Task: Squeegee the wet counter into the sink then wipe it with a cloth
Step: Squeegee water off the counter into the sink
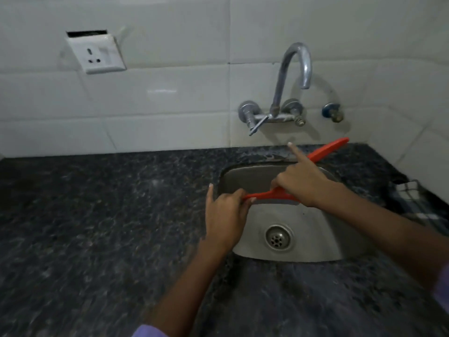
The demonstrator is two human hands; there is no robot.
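A red squeegee (326, 150) stretches diagonally above the steel sink (323, 229), its far end reaching over the back of the dark speckled counter (109, 215). My left hand (226, 215) pinches its near end at the sink's left rim, index finger sticking up. My right hand (307, 184) grips the squeegee's middle over the basin, index finger pointing toward the wall. A dark checked cloth (413, 198) lies on the counter right of the sink.
A chrome wall tap (292, 76) arches over the sink's back edge, with a small valve (331, 112) to its right. A white wall socket (96, 54) hangs loose on the tiles at the left. The drain (279, 237) sits in the basin floor.
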